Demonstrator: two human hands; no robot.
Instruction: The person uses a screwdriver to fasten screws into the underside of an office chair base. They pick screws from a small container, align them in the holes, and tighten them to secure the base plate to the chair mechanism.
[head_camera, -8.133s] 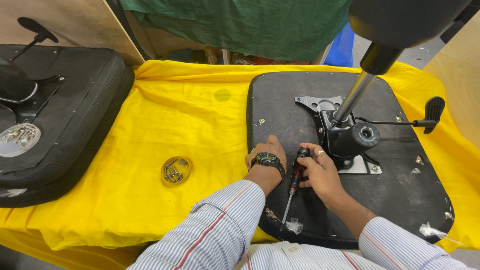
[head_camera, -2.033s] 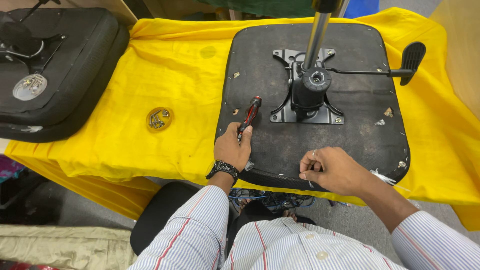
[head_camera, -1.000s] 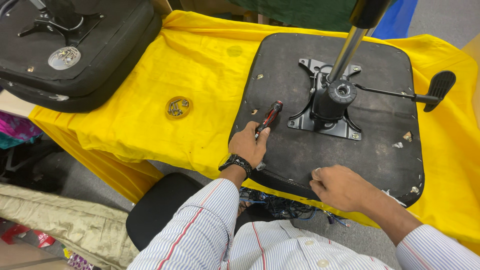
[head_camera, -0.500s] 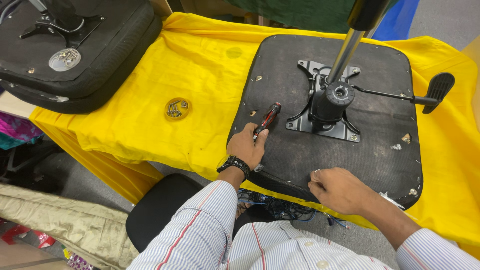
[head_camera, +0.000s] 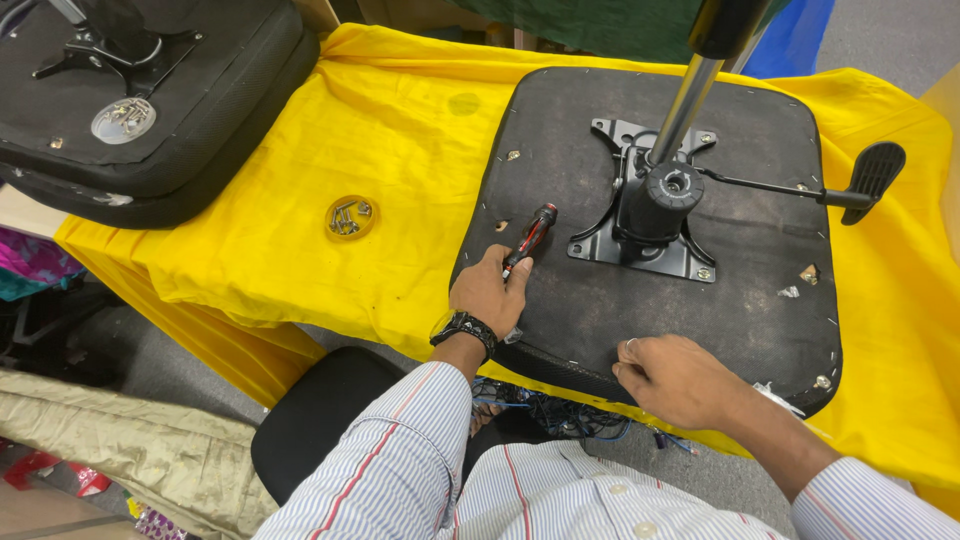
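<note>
My left fingers (head_camera: 497, 268) curled round screwdriver (head_camera: 530, 238) — red-black handle sticks out past knuckles, lying on seat base (head_camera: 560, 310) near its left edge. Left hand (head_camera: 487, 295) wears dark watch. Right hand (head_camera: 678, 378) rests on front edge of seat base, fingers bent together, holding nothing I can see. Mechanism plate (head_camera: 640, 215) sits mid-base, chrome column (head_camera: 685, 105) rising from it, lever (head_camera: 870, 175) out right. Yellow cloth (head_camera: 300, 150) underneath — screw dish (head_camera: 350, 216) left of base. Second seat (head_camera: 140, 100) far left.
</note>
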